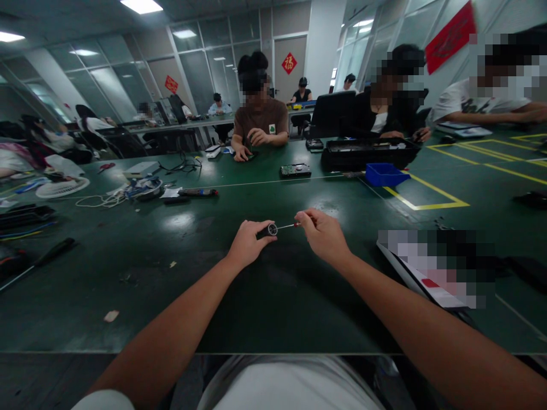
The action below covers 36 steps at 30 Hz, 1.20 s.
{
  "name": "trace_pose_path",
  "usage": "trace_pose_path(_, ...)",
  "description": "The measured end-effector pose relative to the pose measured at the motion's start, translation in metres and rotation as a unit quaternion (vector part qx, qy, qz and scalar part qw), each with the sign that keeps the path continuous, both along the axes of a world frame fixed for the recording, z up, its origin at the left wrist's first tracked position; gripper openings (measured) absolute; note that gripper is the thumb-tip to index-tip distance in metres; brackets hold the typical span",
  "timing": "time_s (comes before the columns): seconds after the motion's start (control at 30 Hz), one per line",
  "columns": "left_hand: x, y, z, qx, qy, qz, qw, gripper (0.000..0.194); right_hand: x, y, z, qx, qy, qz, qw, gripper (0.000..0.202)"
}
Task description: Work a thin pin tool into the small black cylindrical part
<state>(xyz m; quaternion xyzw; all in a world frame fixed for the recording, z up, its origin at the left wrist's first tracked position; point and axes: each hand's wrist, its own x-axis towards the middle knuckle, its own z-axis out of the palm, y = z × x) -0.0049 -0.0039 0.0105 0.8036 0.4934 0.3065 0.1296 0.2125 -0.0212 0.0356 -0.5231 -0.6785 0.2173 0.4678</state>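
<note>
My left hand [248, 244] is closed around a small dark round part [272, 229] with a pale ring on its face, held just above the green table [179, 273]. My right hand [323, 233] pinches a thin screwdriver [288, 226] with a red collar. Its metal tip points left and touches the round part. Both forearms reach in from the bottom of the view. What the round part is in detail is too small to tell.
A blurred flat item [431, 267] lies at my right. Further back are a blue bin [384, 174], a black tray [368, 152], a dark drive-like device [295, 170], tools [197, 193], cables [128, 191] and yellow tape lines [431, 199]. Several people sit across the table.
</note>
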Motion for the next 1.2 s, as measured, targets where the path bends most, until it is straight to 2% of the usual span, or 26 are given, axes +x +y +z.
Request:
trace_pose_path(0.17, -0.001, 0.001, -0.001, 0.005, -0.001, 0.005, 1.000, 0.039, 0.000, 0.000, -0.002, 0.005, 0.009, 0.044, 0.999, 0.027)
trace_pose_path(0.33, 0.002, 0.000, 0.000, 0.005, 0.005, -0.006, 1.000, 0.039, -0.001, -0.002, -0.004, -0.002, 0.032, 0.026, 0.999, 0.028)
trace_pose_path(0.5, 0.001, 0.000, 0.002, 0.008, 0.003, 0.015, 1.000, 0.037, -0.008, 0.002, -0.010, 0.006, 0.151, 0.020, 0.988, 0.024)
trace_pose_path(0.6, 0.000, 0.000, 0.003, 0.009, -0.009, -0.003, 1.000, 0.038, -0.006, 0.011, -0.015, -0.048, 0.263, 0.043, 0.963, 0.028)
trace_pose_path(0.67, 0.000, -0.001, 0.004, 0.016, -0.019, -0.019, 1.000, 0.039, -0.001, 0.019, -0.019, -0.137, 0.347, 0.057, 0.926, 0.031)
trace_pose_path(0.73, 0.000, -0.001, 0.005, 0.021, -0.021, -0.020, 0.999, 0.039, 0.003, 0.025, -0.022, -0.203, 0.374, 0.072, 0.902, 0.032)
trace_pose_path(0.93, 0.001, -0.001, 0.004, 0.015, -0.009, -0.015, 1.000, 0.040, 0.001, 0.023, -0.022, -0.095, 0.342, 0.014, 0.935, 0.030)
trace_pose_path(1.1, 0.000, 0.001, 0.001, 0.028, -0.016, -0.010, 0.999, 0.041, -0.006, 0.009, -0.011, -0.011, 0.228, -0.007, 0.973, 0.027)
trace_pose_path(1.2, 0.000, 0.001, 0.000, 0.024, -0.012, -0.007, 1.000, 0.041, -0.006, 0.004, -0.008, 0.014, 0.175, 0.001, 0.985, 0.026)
